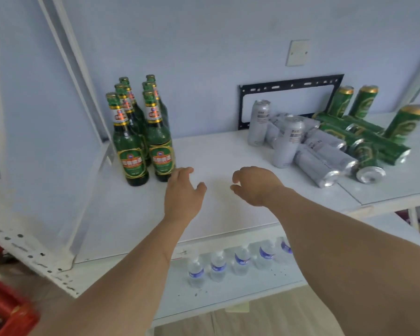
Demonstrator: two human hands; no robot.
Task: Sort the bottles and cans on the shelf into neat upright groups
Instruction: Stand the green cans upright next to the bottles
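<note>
Several green glass beer bottles stand upright in two rows at the left of the white shelf. On the right, two silver cans stand upright among several silver cans lying on their sides. Behind them green cans lie in a heap, and three green cans stand upright. My left hand hovers over the shelf just right of the front bottles, fingers apart and holding nothing. My right hand hovers beside it, fingers curled down, also without anything in it.
A black metal bracket leans on the wall behind the cans. Several small water bottles stand in a row on the lower shelf. A white shelf post rises at the left. A red crate sits at bottom left.
</note>
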